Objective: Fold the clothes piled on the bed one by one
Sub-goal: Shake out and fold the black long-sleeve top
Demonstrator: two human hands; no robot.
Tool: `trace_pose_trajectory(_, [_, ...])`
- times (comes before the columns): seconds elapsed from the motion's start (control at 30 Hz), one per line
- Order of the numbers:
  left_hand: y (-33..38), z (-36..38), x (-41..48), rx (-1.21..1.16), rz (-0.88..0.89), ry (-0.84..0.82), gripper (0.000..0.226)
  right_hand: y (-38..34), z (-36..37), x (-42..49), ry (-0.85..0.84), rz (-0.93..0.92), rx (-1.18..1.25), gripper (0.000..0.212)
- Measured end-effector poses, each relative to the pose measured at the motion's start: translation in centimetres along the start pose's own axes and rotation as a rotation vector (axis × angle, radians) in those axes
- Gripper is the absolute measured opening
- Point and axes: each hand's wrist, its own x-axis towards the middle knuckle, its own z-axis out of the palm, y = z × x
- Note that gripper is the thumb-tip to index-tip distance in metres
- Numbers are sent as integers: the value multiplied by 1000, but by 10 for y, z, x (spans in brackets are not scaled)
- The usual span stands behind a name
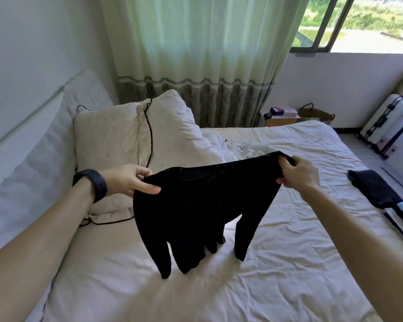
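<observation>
Left hand (128, 181) and right hand (297, 173) hold a black garment (196, 205) up over the bed (289, 263).

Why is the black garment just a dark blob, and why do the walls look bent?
Head view: daylight through the window and curtain comes from behind, so the black garment shows almost no fold detail; the wide-angle lens bows the walls toward the frame's edges; the bed sheet nearest the camera looks smeared.
</observation>
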Motion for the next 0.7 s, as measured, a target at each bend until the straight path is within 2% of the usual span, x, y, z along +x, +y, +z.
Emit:
trace_pose_trajectory(0.07, [-2,4,6,56,30,120,52,3,-5,-8,-19,-13,48,24])
trace_pose_trajectory(0.17, [-3,10,11,323,152,421,48,1,-15,-17,-132,-137,14,21])
trace_pose_trajectory(0.23, [1,14,3,440,158,619,45,-1,-25,-24,-257,-233,-28,31])
trace_pose_trajectory(0.27, [6,15,-4,468,138,663,42,0,-30,-25,-273,-259,-114,39])
trace_pose_trajectory(0.33, [15,18,-22,442,80,590,42,6,-41,-25,-177,-296,-284,35])
trace_pose_trajectory(0.4, [24,27,-45,263,62,412,54,15,-54,-24,-16,-291,-298,12])
trace_pose_trajectory(0.43, [26,34,-56,147,71,332,62,19,-60,-23,22,-259,-274,16])
trace_pose_trajectory(0.53, [25,54,-80,-82,101,180,80,33,-73,-31,-81,-97,-34,24])
trace_pose_trajectory(0.63, [22,80,-100,-87,54,216,79,51,-82,-41,-137,64,241,13])
trace_pose_trajectory(0.67, [18,90,-105,-48,32,270,68,55,-87,-46,-150,98,320,5])
trace_pose_trajectory(0.7, [16,101,-111,0,23,342,51,62,-91,-51,-168,119,356,11])
